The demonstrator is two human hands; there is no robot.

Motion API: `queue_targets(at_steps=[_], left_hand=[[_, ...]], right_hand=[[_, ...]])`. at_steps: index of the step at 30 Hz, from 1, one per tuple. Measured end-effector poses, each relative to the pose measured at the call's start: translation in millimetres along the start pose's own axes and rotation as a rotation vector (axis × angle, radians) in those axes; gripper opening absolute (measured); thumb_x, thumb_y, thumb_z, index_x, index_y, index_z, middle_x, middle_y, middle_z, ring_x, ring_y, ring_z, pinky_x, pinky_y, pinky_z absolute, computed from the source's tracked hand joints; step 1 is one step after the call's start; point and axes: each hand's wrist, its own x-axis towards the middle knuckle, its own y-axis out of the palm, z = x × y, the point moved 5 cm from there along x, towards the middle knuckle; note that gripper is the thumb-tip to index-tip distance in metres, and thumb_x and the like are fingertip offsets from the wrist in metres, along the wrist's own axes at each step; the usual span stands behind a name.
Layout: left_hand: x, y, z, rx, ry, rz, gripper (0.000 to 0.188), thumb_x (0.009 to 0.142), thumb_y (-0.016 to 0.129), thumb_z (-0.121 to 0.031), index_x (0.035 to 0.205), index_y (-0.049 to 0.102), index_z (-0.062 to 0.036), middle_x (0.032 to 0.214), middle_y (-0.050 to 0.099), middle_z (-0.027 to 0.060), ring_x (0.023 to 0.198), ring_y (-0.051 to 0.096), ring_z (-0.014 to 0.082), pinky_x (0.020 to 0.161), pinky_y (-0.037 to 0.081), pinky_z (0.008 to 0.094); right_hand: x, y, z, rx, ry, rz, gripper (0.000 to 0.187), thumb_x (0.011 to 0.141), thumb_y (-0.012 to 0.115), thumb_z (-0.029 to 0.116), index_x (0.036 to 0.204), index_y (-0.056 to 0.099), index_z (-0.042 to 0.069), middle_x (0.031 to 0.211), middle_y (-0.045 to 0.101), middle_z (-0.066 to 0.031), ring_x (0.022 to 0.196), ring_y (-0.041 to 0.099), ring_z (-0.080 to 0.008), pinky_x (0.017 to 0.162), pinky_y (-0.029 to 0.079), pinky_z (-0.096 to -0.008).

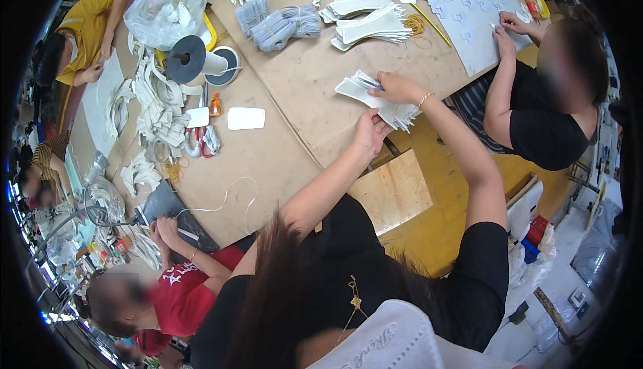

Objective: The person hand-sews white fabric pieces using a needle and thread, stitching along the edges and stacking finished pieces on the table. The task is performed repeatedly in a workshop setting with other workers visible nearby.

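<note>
A fanned stack of thin white cut pieces (353,89), like fabric or leather, is held over the table's near edge. My left hand (372,130) grips its lower side, the fingers partly hidden under the pieces. Over the top of the stack, my right hand (400,90) is closed, with a small blue-purple thing (378,88) at its fingertips, too small to tell whether it is a pen. Beyond my hands lie two similar bundles of white pieces (372,26), spread like fans.
A brown-covered table (281,161) carries grey tied bundles (284,26), a thread spool (187,59), red-handled scissors (209,142), a white card (246,118) and a heap of white strips (159,101). Co-workers sit at right, lower left and far left. A wooden board (392,191) lies below the edge.
</note>
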Motion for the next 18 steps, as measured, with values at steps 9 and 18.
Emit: queue_targets(at_steps=[9,18], left_hand=[[-12,-1,-17,0.167,-0.046,-0.015,0.071,0.092,0.066,-0.054,0.137,0.048,-0.0027,0.127,0.056,0.0136,0.119,0.054,0.0296,0.106,0.043,0.0492],[-39,-51,-73,0.113,0.009,0.154,0.071,0.091,0.069,-0.038,0.144,0.042,0.001,0.131,0.061,0.0194,0.117,0.064,0.0336,0.101,0.054,0.0492]], right_hand=[[-12,19,2,0.464,0.158,0.105,0.061,0.101,0.054,0.05,0.116,0.062,-0.009,0.099,0.071,-0.0214,0.087,0.068,-0.0277,0.08,0.054,-0.0388],[-33,2,54,0.722,-0.065,-0.096,0.05,0.1,0.059,0.041,0.114,0.059,-0.008,0.083,0.069,-0.0153,0.076,0.067,-0.0297,0.072,0.055,-0.0391]])
